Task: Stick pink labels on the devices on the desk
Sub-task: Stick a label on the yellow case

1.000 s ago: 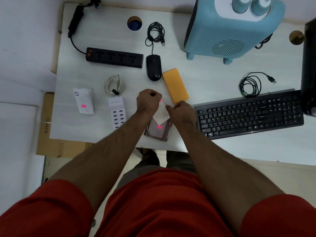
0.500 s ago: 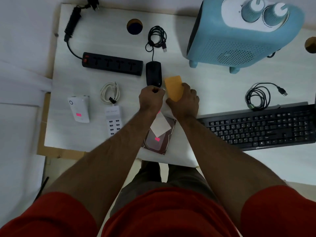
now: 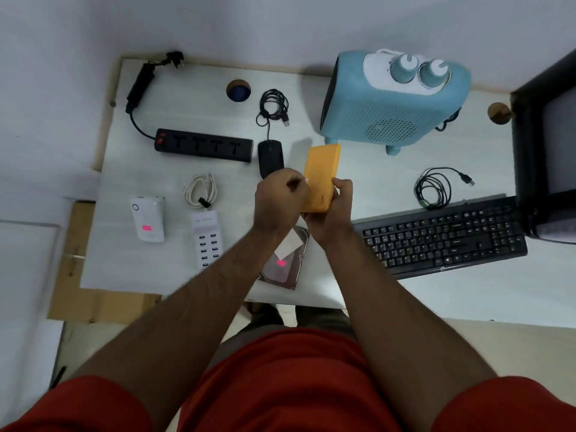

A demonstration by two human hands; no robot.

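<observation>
You face a white desk with two round holes, pale wall behind, cardboard leaning left, beige floor beneath you.

The curled left hand covers the near end of the black computer mouse and one long edge of the flat orange rectangular device; whether its fingertips pinch a label is too small to tell. Both forearms hide parts of the silver hard drive. The black monitor is cut off by the right edge. Print on the white multi-port USB charger is unreadable.
</observation>
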